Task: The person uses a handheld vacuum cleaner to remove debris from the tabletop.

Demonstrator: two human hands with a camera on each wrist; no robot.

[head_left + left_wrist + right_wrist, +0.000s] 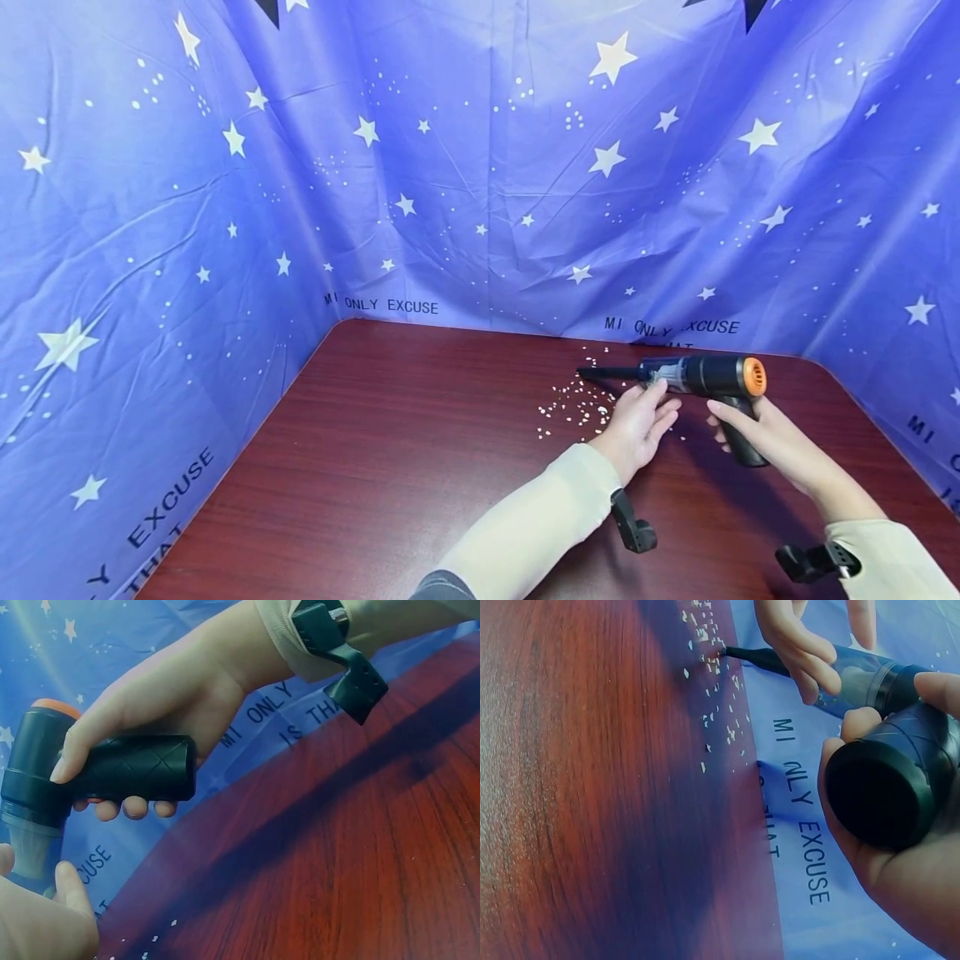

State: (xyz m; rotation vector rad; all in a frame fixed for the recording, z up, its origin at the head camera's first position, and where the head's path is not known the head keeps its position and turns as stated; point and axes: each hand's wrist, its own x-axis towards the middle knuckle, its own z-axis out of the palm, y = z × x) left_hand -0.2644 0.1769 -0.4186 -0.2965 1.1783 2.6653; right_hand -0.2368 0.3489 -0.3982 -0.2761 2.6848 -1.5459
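My right hand (757,425) grips the pistol handle (142,766) of a black handheld vacuum cleaner (723,377) with an orange rear cap. Its thumb lies high on the grip and its fingertips wrap round the far side. The vacuum is held level, its thin black nozzle (757,658) pointing left over small white scraps (597,411). At the see-through dust chamber (855,679), my left hand (637,421) is close underneath, its fingers loosely extended and overlapping the chamber. Pale matter shows inside the chamber.
The scraps lie scattered on a dark red wood-grain table (420,433), near its back edge. Blue cloth with white stars (480,167) hangs behind and at both sides. A black camera mount (633,521) sticks out from the left wrist, another (813,561) from the right.
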